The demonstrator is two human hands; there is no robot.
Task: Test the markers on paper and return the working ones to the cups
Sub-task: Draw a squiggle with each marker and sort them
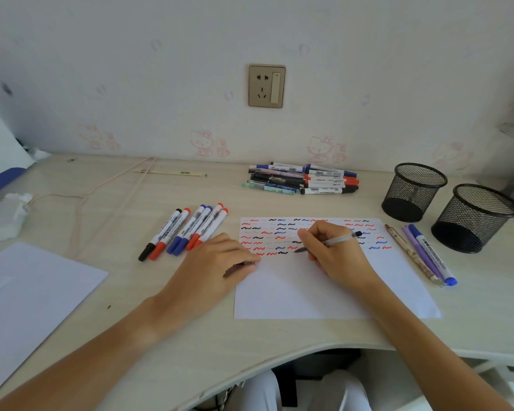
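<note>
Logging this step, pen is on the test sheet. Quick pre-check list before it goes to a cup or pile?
1. Pen gripped by right hand: ok.
2. Tip on test sheet, at the end of the lowest squiggle row: ok.
3. Left hand pressing the sheet's left edge flat: ok.
4. This pen's own mark visible: cannot tell, the hand hides the spot.
5. Both mesh cups upright, open, nothing seen inside: ok.
6. Blank sheet area left for more tests: ok.
</note>
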